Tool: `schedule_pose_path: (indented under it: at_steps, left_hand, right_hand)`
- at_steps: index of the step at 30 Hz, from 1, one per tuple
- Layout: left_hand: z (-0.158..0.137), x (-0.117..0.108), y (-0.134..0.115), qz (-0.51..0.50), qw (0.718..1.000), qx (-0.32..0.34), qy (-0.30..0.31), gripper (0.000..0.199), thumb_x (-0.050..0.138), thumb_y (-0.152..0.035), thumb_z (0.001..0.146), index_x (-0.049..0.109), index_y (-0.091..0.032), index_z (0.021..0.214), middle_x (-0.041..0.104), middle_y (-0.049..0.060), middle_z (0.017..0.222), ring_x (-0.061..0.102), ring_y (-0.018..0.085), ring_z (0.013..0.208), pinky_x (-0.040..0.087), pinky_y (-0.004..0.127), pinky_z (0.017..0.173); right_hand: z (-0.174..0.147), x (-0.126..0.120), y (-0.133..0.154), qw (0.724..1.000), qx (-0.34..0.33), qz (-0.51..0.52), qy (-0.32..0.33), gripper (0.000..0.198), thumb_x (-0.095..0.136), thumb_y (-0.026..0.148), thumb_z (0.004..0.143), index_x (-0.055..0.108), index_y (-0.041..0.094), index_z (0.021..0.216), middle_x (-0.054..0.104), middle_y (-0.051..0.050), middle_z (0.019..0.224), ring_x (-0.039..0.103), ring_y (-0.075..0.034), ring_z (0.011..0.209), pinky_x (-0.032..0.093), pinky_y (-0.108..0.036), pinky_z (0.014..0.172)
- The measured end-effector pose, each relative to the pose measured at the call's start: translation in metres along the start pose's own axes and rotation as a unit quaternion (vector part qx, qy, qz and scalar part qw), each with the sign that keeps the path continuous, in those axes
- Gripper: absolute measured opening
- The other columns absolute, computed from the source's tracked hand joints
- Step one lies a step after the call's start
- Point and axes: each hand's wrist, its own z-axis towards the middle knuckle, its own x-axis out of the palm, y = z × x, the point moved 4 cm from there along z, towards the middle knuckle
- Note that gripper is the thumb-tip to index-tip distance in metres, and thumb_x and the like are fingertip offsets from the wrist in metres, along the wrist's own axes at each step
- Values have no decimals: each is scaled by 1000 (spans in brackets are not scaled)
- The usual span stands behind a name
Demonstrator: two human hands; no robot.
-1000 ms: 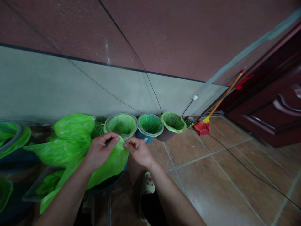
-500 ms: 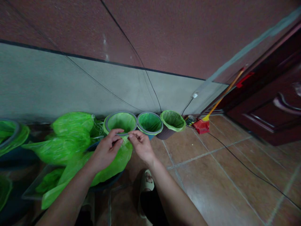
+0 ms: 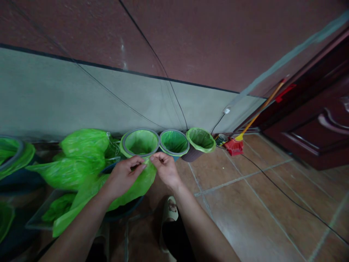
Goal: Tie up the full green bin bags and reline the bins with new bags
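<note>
My left hand [image 3: 125,177] and my right hand [image 3: 165,169] are close together, each pinching the upper edge of a light-green plastic bin bag [image 3: 145,181]. The bag hangs flat from my fingers and trails down to the left behind my left forearm. Under it shows part of a dark blue bin [image 3: 131,208], mostly hidden by the bag and my arm. Just beyond my fingers stands a green-lined bin with a grey rim ring [image 3: 140,130].
To its right are a smaller lined bin [image 3: 174,141] and a brown lined bin [image 3: 191,155]. Bunched green bags [image 3: 81,156] lie at left, near another ringed bin [image 3: 16,163]. A red dustpan [image 3: 234,147] and a yellow-handled broom [image 3: 255,115] lean by the door. A black cable [image 3: 283,204] crosses the tiles.
Both hands have moved slightly towards me and my right hand a bit higher at the bag's edge, with the bag stretched between them. The bag's right end has shifted slightly right.
</note>
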Motion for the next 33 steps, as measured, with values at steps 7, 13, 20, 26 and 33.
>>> schedule_pose_path:
  at_steps: [7, 13, 20, 26, 33]
  left_hand:
    - [2, 1, 4, -7, 1000, 5, -6, 24, 50, -39, 89, 65, -20, 87, 70, 0, 81, 64, 16, 77, 48, 26, 72]
    - [2, -1, 3, -11, 1000, -8, -3, 23, 52, -38, 86, 66, -20, 87, 71, 0, 81, 65, 16, 75, 48, 27, 71]
    - [1, -8, 10, 2, 999, -49, 2, 22, 55, -40, 82, 66, -21, 85, 73, 0, 81, 67, 18, 76, 48, 29, 73]
    - [-1, -14, 15, 10, 996, -85, 9, 28, 54, -42, 81, 66, -19, 91, 74, 3, 89, 67, 21, 83, 49, 32, 77]
    - [-1, -23, 14, 51, 996, -76, -12, 28, 53, -45, 81, 67, -21, 87, 75, 3, 87, 67, 22, 80, 48, 33, 76]
  right_hand:
    - [-5, 8, 1, 998, 28, 23, 44, 30, 74, 45, 68, 64, 17, 73, 59, 4, 64, 49, -10, 56, 39, -22, 54]
    - [-3, 5, 1, 999, 16, 30, 37, 27, 73, 42, 69, 63, 17, 65, 58, 4, 59, 46, -9, 52, 38, -22, 53]
    - [3, -12, 9, 999, -6, 24, -23, 25, 73, 41, 67, 64, 18, 63, 59, 3, 59, 49, -11, 55, 41, -24, 56]
    - [7, -31, 18, 997, -11, 30, -68, 25, 75, 41, 64, 64, 18, 64, 58, 3, 59, 47, -11, 55, 40, -24, 56]
    - [9, -47, 21, 993, -27, 17, -113, 25, 74, 40, 64, 64, 17, 65, 58, 3, 60, 46, -10, 57, 38, -24, 58]
